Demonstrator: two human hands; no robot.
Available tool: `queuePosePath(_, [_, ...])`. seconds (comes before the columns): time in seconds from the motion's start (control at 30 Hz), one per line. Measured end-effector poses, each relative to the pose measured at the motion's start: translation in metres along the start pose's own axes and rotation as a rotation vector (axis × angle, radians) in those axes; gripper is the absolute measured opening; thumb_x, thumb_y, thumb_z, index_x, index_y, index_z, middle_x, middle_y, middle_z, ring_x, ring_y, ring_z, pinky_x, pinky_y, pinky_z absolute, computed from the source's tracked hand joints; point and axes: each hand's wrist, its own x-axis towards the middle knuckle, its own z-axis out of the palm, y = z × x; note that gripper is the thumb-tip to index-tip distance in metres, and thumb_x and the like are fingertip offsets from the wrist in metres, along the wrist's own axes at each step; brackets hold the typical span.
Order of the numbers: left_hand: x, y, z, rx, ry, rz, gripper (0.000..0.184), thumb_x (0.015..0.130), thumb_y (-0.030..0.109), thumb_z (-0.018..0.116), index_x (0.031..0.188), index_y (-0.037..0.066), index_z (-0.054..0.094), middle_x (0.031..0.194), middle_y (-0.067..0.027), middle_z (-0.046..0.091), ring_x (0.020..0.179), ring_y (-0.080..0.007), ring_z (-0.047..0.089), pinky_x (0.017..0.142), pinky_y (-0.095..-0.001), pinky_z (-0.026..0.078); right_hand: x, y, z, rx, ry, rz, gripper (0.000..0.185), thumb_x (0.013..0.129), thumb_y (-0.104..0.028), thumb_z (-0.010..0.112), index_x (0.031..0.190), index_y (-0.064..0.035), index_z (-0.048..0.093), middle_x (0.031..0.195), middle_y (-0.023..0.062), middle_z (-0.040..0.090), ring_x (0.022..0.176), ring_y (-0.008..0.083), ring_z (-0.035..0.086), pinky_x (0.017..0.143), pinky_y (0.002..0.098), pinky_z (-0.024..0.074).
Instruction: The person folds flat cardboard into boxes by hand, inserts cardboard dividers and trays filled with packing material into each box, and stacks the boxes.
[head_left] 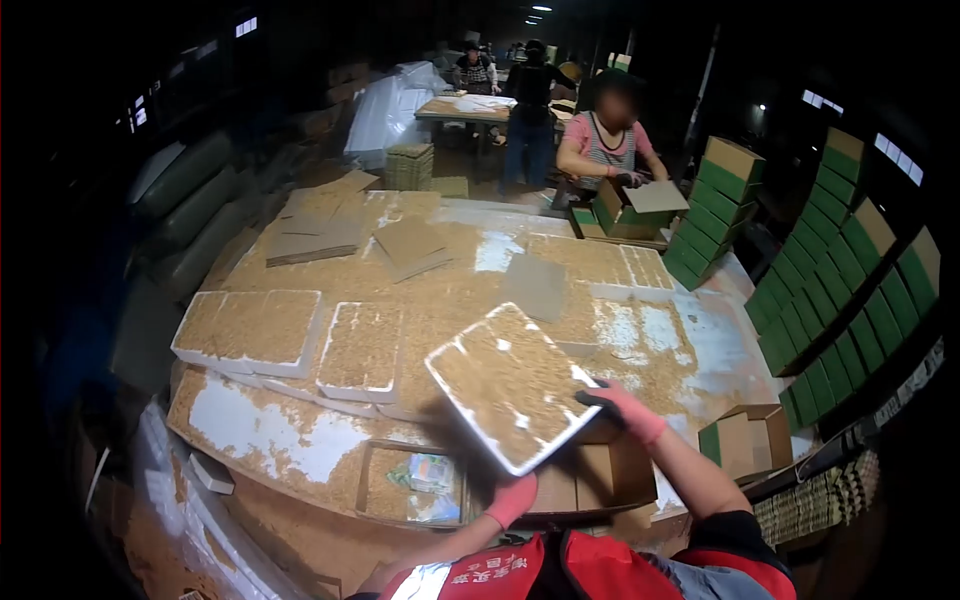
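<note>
A white foam tray (512, 385) filled with tan, sawdust-like material is tilted above the work surface. My right hand (630, 410), in a pink glove with dark fingertips, grips its right corner. At the near corner is my left hand (514, 499), also pink-gloved; it supports the tray from below, its fingers partly hidden. Beneath the tray and to the right lies an open cardboard box (632, 478), partly covered by it. A shallow box (366, 480) holding tan material and printed plastic packets sits to the left of my left hand.
More filled foam trays (248, 325) stand on the table at left. Cardboard sheets (312, 240) lie farther back. Green-and-brown boxes (712, 215) are stacked at right, near another open box (745, 440). Across the table, a co-worker (610, 145) handles a box.
</note>
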Motion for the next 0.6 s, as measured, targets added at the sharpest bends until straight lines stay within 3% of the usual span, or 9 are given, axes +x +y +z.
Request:
queuePosePath(0.07, [0.010, -0.014, 0.012, -0.074, 0.079, 0.014, 0.051, 0.092, 0.016, 0.050, 0.138, -0.005, 0.040, 0.136, -0.0282, 0.048, 0.126, -0.0426, 0.047, 0.107, -0.0450, 0.038, -0.025, 0.011, -0.095, -0.169, -0.049, -0.109, 0.051, 0.085, -0.018, 0.066, 0.130, 0.0047, 0.055, 0.114, 0.0064, 0.066, 0.102, 0.0129, 0.061, 0.092, 0.0251, 0.0463])
queuePosePath(0.1, [0.017, -0.021, 0.016, 0.146, 0.123, 0.098, 0.048, 0.093, 0.017, 0.050, 0.136, -0.003, 0.044, 0.131, -0.0271, 0.052, 0.122, -0.0412, 0.051, 0.103, -0.0436, 0.041, -0.050, 0.002, -0.123, -0.180, -0.013, -0.101, 0.055, 0.085, -0.017, 0.066, 0.133, 0.0052, 0.052, 0.117, 0.0070, 0.065, 0.101, 0.0128, 0.061, 0.091, 0.0248, 0.0467])
queuePosePath(0.2, [0.048, -0.032, 0.018, -0.360, 0.141, -0.108, 0.036, 0.095, 0.026, 0.054, 0.122, 0.002, 0.061, 0.098, -0.0072, 0.068, 0.092, -0.0175, 0.060, 0.083, -0.0327, 0.048, -0.102, -0.025, -0.170, -0.320, -0.026, -0.003, 0.054, 0.082, -0.012, 0.065, 0.134, 0.0025, 0.054, 0.115, 0.0068, 0.066, 0.101, 0.0118, 0.062, 0.091, 0.0245, 0.0484])
queuePosePath(0.27, [0.053, -0.031, 0.021, -0.375, 0.092, -0.268, 0.039, 0.096, 0.032, 0.054, 0.122, 0.004, 0.062, 0.097, -0.0031, 0.066, 0.088, -0.0121, 0.056, 0.079, -0.0296, 0.047, -0.110, -0.023, -0.194, -0.392, -0.115, 0.123, 0.053, 0.084, -0.013, 0.064, 0.133, 0.0026, 0.054, 0.114, 0.0064, 0.067, 0.102, 0.0118, 0.062, 0.091, 0.0244, 0.0486])
queuePosePath(0.4, [0.043, -0.028, 0.020, -0.505, -0.033, -0.414, 0.043, 0.098, 0.041, 0.050, 0.119, 0.005, 0.062, 0.097, -0.0059, 0.066, 0.087, -0.0133, 0.058, 0.076, -0.0318, 0.048, -0.061, 0.014, -0.215, -0.560, -0.335, 0.118, 0.051, 0.086, -0.034, 0.065, 0.120, 0.0031, 0.063, 0.096, 0.0039, 0.068, 0.087, 0.0108, 0.063, 0.079, 0.0237, 0.0505])
queuePosePath(0.47, [0.032, 0.005, 0.012, -0.771, -0.113, -0.337, 0.047, 0.100, 0.043, 0.045, 0.121, 0.004, 0.060, 0.100, -0.0074, 0.066, 0.089, -0.0153, 0.059, 0.077, -0.0335, 0.049, -0.035, -0.002, -0.192, -0.686, -0.434, 0.300, 0.056, 0.084, -0.044, 0.065, 0.116, 0.0025, 0.063, 0.092, 0.0044, 0.066, 0.082, 0.0122, 0.062, 0.075, 0.0237, 0.0485])
queuePosePath(0.53, [0.019, 0.003, 0.002, -0.146, -0.068, -0.231, 0.046, 0.102, 0.032, 0.039, 0.133, -0.001, 0.048, 0.112, -0.0179, 0.064, 0.101, -0.0277, 0.061, 0.087, -0.0385, 0.048, -0.012, 0.015, -0.168, -0.707, -0.447, 0.219, 0.059, 0.084, -0.046, 0.065, 0.120, 0.0006, 0.060, 0.097, 0.0090, 0.066, 0.087, 0.0145, 0.061, 0.079, 0.0288, 0.0481])
queuePosePath(0.57, [0.024, -0.024, 0.002, -0.259, 0.002, -0.304, 0.045, 0.102, 0.032, 0.038, 0.132, -0.001, 0.048, 0.112, -0.0196, 0.063, 0.101, -0.0287, 0.060, 0.087, -0.0387, 0.048, -0.007, 0.021, -0.155, -0.833, -0.472, 0.096, 0.056, 0.085, -0.044, 0.064, 0.120, -0.0010, 0.059, 0.101, 0.0121, 0.065, 0.091, 0.0179, 0.061, 0.083, 0.0324, 0.0480])
queuePosePath(0.6, [0.021, -0.031, -0.007, -0.290, 0.016, -0.189, 0.045, 0.102, 0.037, 0.040, 0.124, 0.000, 0.056, 0.104, -0.0106, 0.065, 0.094, -0.0188, 0.060, 0.083, -0.0335, 0.049, -0.004, 0.029, -0.146, -0.962, -0.492, -0.031, 0.053, 0.086, -0.043, 0.064, 0.120, -0.0025, 0.059, 0.104, 0.0152, 0.064, 0.096, 0.0213, 0.061, 0.086, 0.0360, 0.0479])
